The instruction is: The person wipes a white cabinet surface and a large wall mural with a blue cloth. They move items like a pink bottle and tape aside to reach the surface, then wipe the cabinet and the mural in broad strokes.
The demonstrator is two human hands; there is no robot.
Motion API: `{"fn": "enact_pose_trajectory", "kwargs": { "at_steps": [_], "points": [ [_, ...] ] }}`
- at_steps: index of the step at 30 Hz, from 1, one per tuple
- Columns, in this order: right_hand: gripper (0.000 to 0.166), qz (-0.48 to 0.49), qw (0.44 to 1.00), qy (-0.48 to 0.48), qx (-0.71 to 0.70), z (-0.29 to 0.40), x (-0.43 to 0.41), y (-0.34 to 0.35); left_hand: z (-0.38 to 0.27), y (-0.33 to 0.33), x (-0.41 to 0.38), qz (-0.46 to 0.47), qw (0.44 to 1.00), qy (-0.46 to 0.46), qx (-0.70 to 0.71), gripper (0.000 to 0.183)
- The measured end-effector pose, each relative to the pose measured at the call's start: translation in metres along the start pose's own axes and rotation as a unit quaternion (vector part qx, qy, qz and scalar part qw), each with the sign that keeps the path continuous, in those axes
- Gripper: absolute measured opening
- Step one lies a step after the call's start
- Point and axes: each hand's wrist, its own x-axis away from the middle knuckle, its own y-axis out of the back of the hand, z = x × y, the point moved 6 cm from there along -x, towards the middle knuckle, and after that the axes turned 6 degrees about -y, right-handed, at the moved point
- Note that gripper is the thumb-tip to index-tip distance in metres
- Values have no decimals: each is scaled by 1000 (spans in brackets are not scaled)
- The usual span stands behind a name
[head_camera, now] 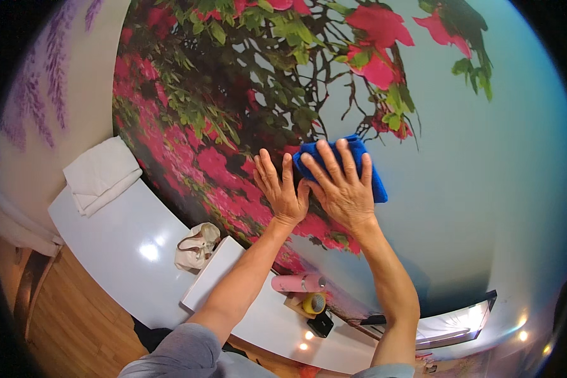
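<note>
My right hand (344, 189) lies spread over a folded blue cloth (379, 186), pressing it flat against a wall mural (217, 160) of pink flowers and green leaves on a pale blue ground. Close beside it on the left, my left hand (281, 189) rests on the mural with its fingers apart and nothing in it. The thumbs of the two hands nearly meet or touch. Part of the cloth is hidden under my right palm and fingers.
Below the mural runs a white tabletop (123, 241) with a folded white towel (103, 175), a cream bag (198, 245) and a raised white section (217, 271). Farther right stand a pink bottle (297, 283), a yellow tape roll (314, 303), a black box (320, 324) and a wall-mounted screen (453, 323).
</note>
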Motion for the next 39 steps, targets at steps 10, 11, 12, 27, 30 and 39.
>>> {"fn": "enact_pose_trajectory", "kwargs": {
  "at_steps": [10, 11, 12, 27, 30, 39],
  "points": [
    [64, -53, 996, -69, 11, -77, 13, 47, -15, 2, -30, 56, 994, -93, -18, 57],
    [63, -75, 993, -89, 16, -82, 2, 54, -20, 1, -45, 58, 990, -125, -17, 57],
    [62, -92, 989, -115, 9, -84, -4, 52, -23, -2, -59, 62, 988, -140, -11, 58],
    [68, -143, 982, -124, -20, -121, -7, 74, -24, -10, -88, 81, 976, -203, 0, 58],
    [64, -173, 964, -200, -22, -138, -24, 87, -47, -10, -110, 95, 960, -264, -5, 55],
    [63, -196, 964, -176, -33, -105, -58, 69, -65, -20, -146, 90, 951, -296, 15, 59]
  ]
}}
